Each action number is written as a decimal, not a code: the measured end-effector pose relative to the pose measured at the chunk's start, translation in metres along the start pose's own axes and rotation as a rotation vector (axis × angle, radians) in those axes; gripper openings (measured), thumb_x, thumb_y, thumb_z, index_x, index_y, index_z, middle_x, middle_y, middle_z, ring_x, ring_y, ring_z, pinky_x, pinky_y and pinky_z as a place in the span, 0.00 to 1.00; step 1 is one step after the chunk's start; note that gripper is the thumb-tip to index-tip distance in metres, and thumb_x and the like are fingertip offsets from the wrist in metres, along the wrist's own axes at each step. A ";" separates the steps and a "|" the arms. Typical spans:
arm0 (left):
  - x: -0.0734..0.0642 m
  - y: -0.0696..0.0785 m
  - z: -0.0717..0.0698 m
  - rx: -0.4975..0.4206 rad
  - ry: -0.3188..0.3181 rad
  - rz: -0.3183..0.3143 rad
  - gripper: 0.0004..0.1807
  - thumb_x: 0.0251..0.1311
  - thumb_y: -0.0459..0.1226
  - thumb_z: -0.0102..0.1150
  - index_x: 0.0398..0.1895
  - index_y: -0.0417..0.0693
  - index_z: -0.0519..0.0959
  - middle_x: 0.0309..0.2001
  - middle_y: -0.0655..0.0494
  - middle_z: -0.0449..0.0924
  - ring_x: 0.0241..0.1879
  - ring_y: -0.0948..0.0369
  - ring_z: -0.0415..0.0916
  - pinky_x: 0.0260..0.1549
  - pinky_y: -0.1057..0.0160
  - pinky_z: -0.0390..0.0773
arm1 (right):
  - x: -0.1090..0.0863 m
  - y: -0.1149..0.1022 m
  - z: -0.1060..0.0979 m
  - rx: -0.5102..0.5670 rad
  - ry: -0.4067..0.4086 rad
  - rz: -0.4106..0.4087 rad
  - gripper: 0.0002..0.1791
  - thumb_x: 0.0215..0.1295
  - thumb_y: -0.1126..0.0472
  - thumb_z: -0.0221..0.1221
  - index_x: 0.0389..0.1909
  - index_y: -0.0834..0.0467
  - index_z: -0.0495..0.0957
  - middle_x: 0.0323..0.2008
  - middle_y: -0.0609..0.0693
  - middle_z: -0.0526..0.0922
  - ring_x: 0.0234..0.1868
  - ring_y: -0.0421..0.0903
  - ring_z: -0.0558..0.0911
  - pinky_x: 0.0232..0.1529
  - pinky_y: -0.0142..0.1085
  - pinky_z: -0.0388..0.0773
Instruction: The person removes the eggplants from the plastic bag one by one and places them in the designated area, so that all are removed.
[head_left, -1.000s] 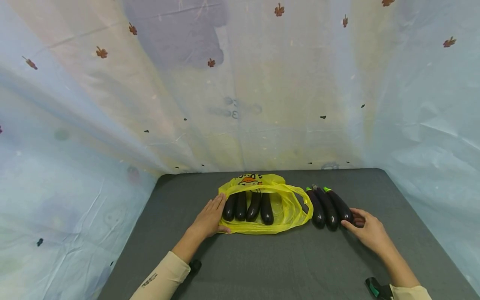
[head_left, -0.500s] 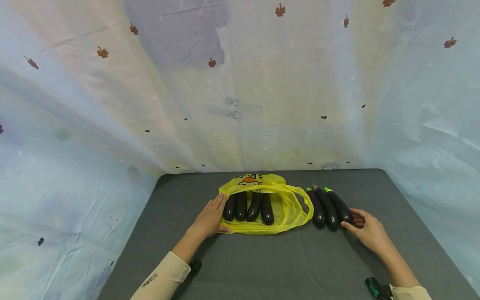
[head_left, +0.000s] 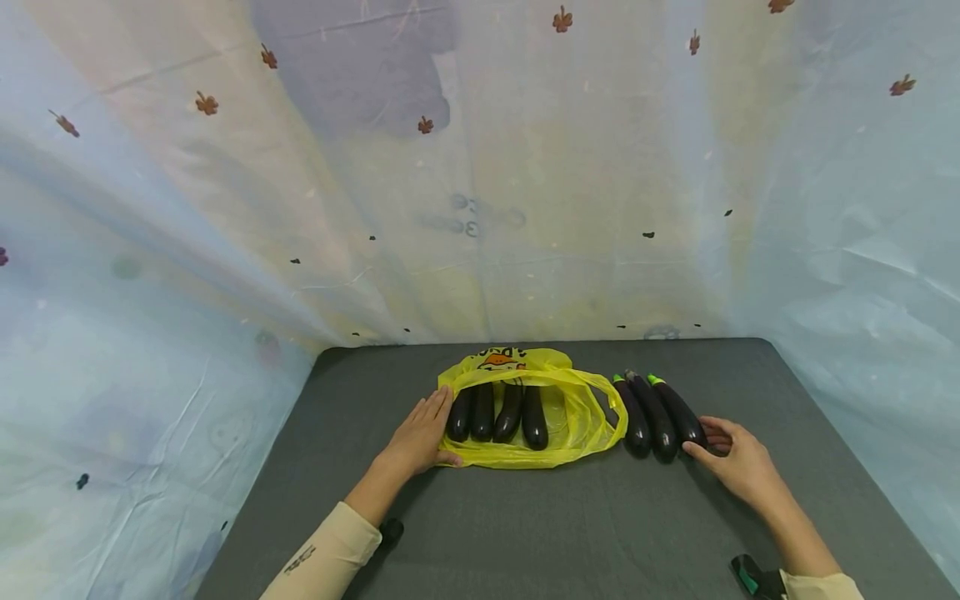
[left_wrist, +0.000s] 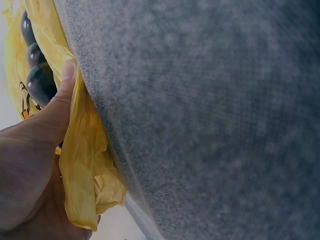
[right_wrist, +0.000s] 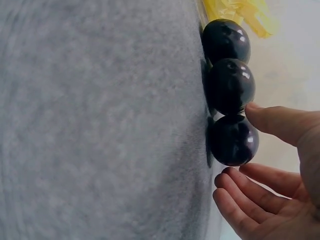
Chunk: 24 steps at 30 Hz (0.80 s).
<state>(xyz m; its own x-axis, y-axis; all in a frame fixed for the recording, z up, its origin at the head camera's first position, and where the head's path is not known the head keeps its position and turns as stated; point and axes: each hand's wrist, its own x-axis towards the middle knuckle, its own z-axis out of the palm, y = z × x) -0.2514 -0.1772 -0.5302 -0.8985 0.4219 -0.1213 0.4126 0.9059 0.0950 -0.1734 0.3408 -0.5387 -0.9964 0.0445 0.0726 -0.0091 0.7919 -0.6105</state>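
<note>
Left hand (head_left: 420, 429) lay at the left side of the yellow bag (head_left: 510, 456), fingers straight along it, thumb spread to the front rim; grip wide. Bag rested on the grey surface (head_left: 570, 533), mouth toward the person. Four eggplants (head_left: 507, 412) sat in a row inside. Three loose eggplants (head_left: 652, 417) lay side by side, just right of the mouth. Right hand (head_left: 731, 462) spanned the outermost eggplant's (head_left: 677, 410) near end, thumb and index on opposite sides; whether that grip had closed firmly, could not tell.
</note>
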 end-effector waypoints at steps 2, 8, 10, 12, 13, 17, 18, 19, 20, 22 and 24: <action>0.000 0.000 0.000 -0.002 -0.001 0.001 0.70 0.56 0.63 0.74 0.88 0.38 0.44 0.88 0.41 0.42 0.86 0.45 0.44 0.84 0.45 0.49 | -0.001 -0.001 -0.001 -0.005 0.024 -0.012 0.42 0.73 0.48 0.70 0.71 0.77 0.70 0.58 0.76 0.80 0.57 0.73 0.83 0.55 0.65 0.82; 0.000 -0.001 0.001 -0.006 0.002 0.005 0.70 0.56 0.63 0.74 0.88 0.38 0.44 0.88 0.41 0.41 0.86 0.45 0.44 0.84 0.45 0.49 | -0.004 -0.009 -0.003 -0.012 0.089 -0.036 0.41 0.73 0.49 0.70 0.71 0.75 0.70 0.58 0.74 0.78 0.57 0.73 0.81 0.54 0.68 0.80; 0.000 -0.001 0.002 -0.004 0.004 0.005 0.69 0.57 0.63 0.74 0.88 0.38 0.44 0.88 0.41 0.42 0.86 0.45 0.44 0.84 0.45 0.49 | -0.005 -0.013 -0.003 -0.008 0.112 -0.051 0.40 0.73 0.49 0.71 0.71 0.74 0.71 0.58 0.74 0.79 0.57 0.74 0.81 0.54 0.68 0.80; 0.001 -0.001 0.002 -0.002 0.008 0.007 0.69 0.57 0.62 0.74 0.88 0.38 0.45 0.87 0.41 0.42 0.86 0.45 0.45 0.84 0.45 0.50 | -0.005 -0.017 -0.002 0.000 0.137 -0.075 0.39 0.73 0.51 0.71 0.71 0.74 0.71 0.57 0.73 0.79 0.56 0.74 0.82 0.53 0.68 0.81; 0.001 -0.001 0.002 -0.001 0.007 0.006 0.69 0.57 0.62 0.74 0.88 0.38 0.45 0.87 0.41 0.42 0.86 0.45 0.44 0.84 0.45 0.50 | -0.006 -0.019 -0.002 0.007 0.151 -0.087 0.38 0.73 0.52 0.71 0.71 0.74 0.72 0.57 0.73 0.79 0.55 0.74 0.82 0.53 0.68 0.81; 0.000 0.000 0.001 -0.002 0.008 0.007 0.69 0.57 0.62 0.74 0.88 0.37 0.45 0.87 0.41 0.43 0.86 0.45 0.45 0.84 0.45 0.50 | -0.008 -0.027 0.000 0.031 0.190 -0.120 0.36 0.71 0.56 0.73 0.69 0.74 0.74 0.55 0.72 0.80 0.53 0.73 0.83 0.53 0.67 0.82; 0.000 0.000 0.001 -0.003 0.007 0.007 0.69 0.57 0.62 0.74 0.88 0.37 0.45 0.87 0.41 0.43 0.86 0.45 0.45 0.84 0.45 0.50 | -0.009 -0.029 0.001 0.038 0.195 -0.124 0.35 0.71 0.56 0.73 0.69 0.74 0.74 0.55 0.71 0.80 0.53 0.72 0.83 0.53 0.67 0.82; 0.000 0.001 0.001 -0.003 0.005 0.006 0.69 0.57 0.62 0.74 0.88 0.37 0.45 0.87 0.41 0.42 0.86 0.45 0.44 0.84 0.45 0.50 | -0.009 -0.031 0.001 0.041 0.200 -0.126 0.35 0.70 0.56 0.73 0.69 0.73 0.74 0.55 0.70 0.81 0.53 0.71 0.84 0.54 0.67 0.82; 0.000 0.001 0.001 -0.001 0.005 0.007 0.69 0.57 0.62 0.74 0.88 0.37 0.45 0.87 0.41 0.42 0.86 0.45 0.45 0.84 0.45 0.50 | -0.010 -0.034 0.002 0.043 0.202 -0.127 0.34 0.70 0.57 0.73 0.69 0.73 0.75 0.54 0.70 0.81 0.53 0.71 0.84 0.54 0.67 0.81; -0.001 0.001 0.000 0.002 0.004 0.007 0.69 0.58 0.62 0.74 0.88 0.37 0.45 0.87 0.41 0.42 0.86 0.45 0.45 0.84 0.45 0.50 | -0.012 -0.039 0.003 0.047 0.207 -0.128 0.34 0.70 0.57 0.74 0.68 0.72 0.75 0.54 0.68 0.82 0.53 0.69 0.84 0.55 0.66 0.81; -0.001 0.001 0.000 0.004 0.001 0.006 0.69 0.58 0.63 0.73 0.88 0.37 0.44 0.88 0.41 0.42 0.86 0.45 0.44 0.84 0.46 0.49 | -0.012 -0.044 0.004 0.047 0.207 -0.132 0.34 0.70 0.57 0.74 0.68 0.71 0.76 0.54 0.67 0.82 0.54 0.68 0.84 0.55 0.66 0.81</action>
<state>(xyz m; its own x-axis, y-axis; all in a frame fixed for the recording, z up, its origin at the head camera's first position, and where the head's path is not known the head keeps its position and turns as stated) -0.2497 -0.1766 -0.5298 -0.8963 0.4271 -0.1196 0.4184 0.9037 0.0913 -0.1610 0.3023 -0.5160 -0.9478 0.0699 0.3110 -0.1469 0.7701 -0.6207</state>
